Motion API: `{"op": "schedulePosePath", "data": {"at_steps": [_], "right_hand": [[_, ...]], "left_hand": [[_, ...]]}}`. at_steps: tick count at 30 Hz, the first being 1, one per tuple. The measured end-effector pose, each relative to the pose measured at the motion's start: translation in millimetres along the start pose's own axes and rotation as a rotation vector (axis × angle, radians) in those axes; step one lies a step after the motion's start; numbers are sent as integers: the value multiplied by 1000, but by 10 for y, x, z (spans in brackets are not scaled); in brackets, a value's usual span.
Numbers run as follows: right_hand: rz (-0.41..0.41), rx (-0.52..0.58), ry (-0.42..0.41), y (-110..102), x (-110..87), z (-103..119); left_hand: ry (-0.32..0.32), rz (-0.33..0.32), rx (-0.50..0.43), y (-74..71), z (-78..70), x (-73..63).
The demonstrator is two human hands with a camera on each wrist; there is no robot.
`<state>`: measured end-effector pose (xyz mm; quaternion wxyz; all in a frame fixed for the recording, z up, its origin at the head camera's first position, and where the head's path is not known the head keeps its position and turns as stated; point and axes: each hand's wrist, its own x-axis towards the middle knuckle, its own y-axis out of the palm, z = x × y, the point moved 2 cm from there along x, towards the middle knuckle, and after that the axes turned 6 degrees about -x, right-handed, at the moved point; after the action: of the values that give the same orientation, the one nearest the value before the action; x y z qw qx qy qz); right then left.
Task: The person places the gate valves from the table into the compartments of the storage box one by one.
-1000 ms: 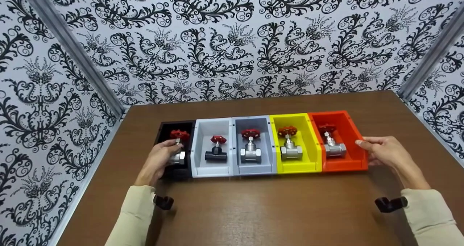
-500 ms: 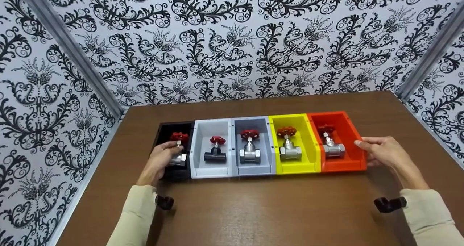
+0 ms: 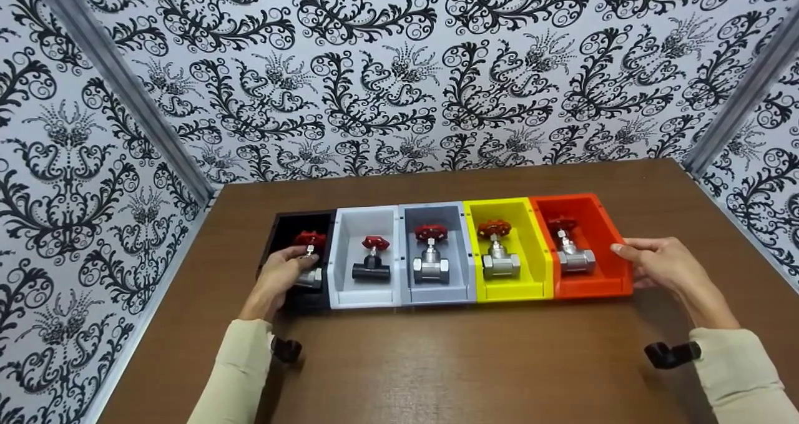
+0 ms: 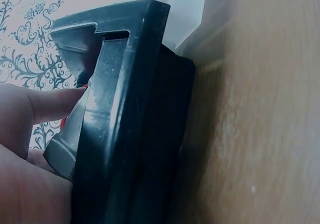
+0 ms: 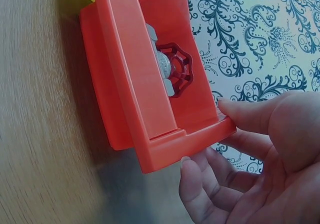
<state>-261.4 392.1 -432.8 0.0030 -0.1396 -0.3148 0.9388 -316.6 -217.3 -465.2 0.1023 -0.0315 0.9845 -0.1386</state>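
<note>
Five colours of bin stand joined in one row. In the black bin (image 3: 303,224), my left hand (image 3: 279,277) pinches a steel gate valve (image 3: 310,278) around its neck, below the red handwheel (image 3: 309,238). The left wrist view shows a finger reaching past the black bin's wall (image 4: 112,99); most of the valve is hidden there. At the row's other end, my right hand (image 3: 668,265) grips the side wall of the red bin (image 3: 608,261), thumb on the rim and fingers outside. A steel valve (image 3: 575,258) with a dark red handwheel (image 5: 175,70) lies in that bin.
Between them are a white bin (image 3: 340,286) with a black-bodied valve (image 3: 371,268), a grey bin (image 3: 437,294) with a steel valve (image 3: 431,268), and a yellow bin (image 3: 530,249) with another valve (image 3: 501,263). Patterned walls (image 3: 399,68) enclose the brown table (image 3: 462,361).
The valve in my left hand has shifted slightly toward me inside the black bin, and that hand has moved a little right. My right hand keeps its grip on the red bin.
</note>
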Motion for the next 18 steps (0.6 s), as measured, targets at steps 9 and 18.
{"op": "schedulePosePath", "data": {"at_steps": [9,18], "right_hand": [[-1,-7,6,1,-9,-7],[11,6,9,-3,-5,-5]], "left_hand": [[-9,4,2,7,6,3],[-12,8,16,36,17,22]]}}
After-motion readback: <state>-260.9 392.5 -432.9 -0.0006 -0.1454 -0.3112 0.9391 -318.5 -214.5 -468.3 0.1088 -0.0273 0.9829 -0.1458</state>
